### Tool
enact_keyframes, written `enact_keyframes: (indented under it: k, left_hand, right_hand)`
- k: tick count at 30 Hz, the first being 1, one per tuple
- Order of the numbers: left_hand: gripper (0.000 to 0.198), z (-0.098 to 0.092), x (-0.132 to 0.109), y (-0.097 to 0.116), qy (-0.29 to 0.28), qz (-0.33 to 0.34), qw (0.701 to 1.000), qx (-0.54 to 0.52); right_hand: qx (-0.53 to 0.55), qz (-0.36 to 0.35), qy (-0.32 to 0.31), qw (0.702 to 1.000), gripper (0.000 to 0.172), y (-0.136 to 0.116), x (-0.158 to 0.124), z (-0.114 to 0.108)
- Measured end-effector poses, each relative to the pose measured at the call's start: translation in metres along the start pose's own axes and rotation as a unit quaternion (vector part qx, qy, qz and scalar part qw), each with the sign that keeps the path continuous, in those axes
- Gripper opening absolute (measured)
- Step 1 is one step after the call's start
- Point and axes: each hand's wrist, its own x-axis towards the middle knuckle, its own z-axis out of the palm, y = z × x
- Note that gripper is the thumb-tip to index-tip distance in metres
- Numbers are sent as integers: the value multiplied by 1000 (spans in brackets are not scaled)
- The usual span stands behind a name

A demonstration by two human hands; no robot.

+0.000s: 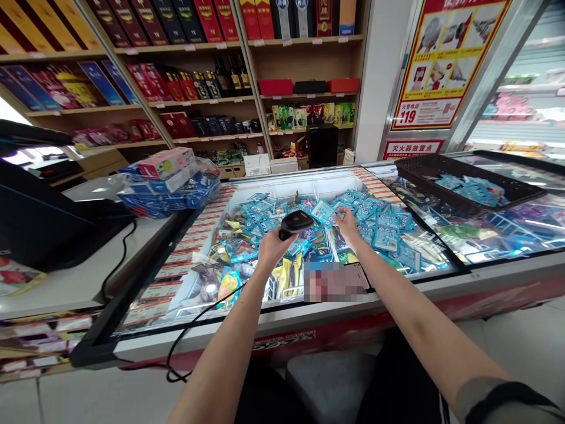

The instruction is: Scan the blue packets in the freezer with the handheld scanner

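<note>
My left hand [274, 246] is wrapped round a black barcode scanner [297, 222], whose head points right. A black cable [194, 323] hangs below my left forearm and loops at the front of the freezer. In my right hand [348, 227] a light-blue packet [323, 213] is pinched at its right edge, close in front of the scanner head. Many similar blue packets [386, 235] lie spread over the glass freezer top under and to the right of my hands. A phone [353, 277], partly blurred out, lies at the freezer's front edge between my forearms.
A black tray [406, 168] with more blue packets stands on the freezer at the right. Blue plastic-wrapped packages [170, 191] sit at the left beside a dark checkout machine [39, 218]. Shelves [194, 47] of boxes and bottles line the back wall.
</note>
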Motion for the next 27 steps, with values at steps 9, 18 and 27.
enact_keyframes:
  k: [9,18,27]
  left_hand:
    - [57,2,3,-4,-7,7,1000,8]
    - [57,4,5,-6,-11,15,1000,11]
    - [53,6,9,-13,0,-6,1000,-24]
  right_hand:
    - [21,10,-4,1000,45,-2,-1,-1]
    - [8,7,-7,1000,42,0,0,-3]
    - [-125,-67,-10,990,43,-7,-6,-4]
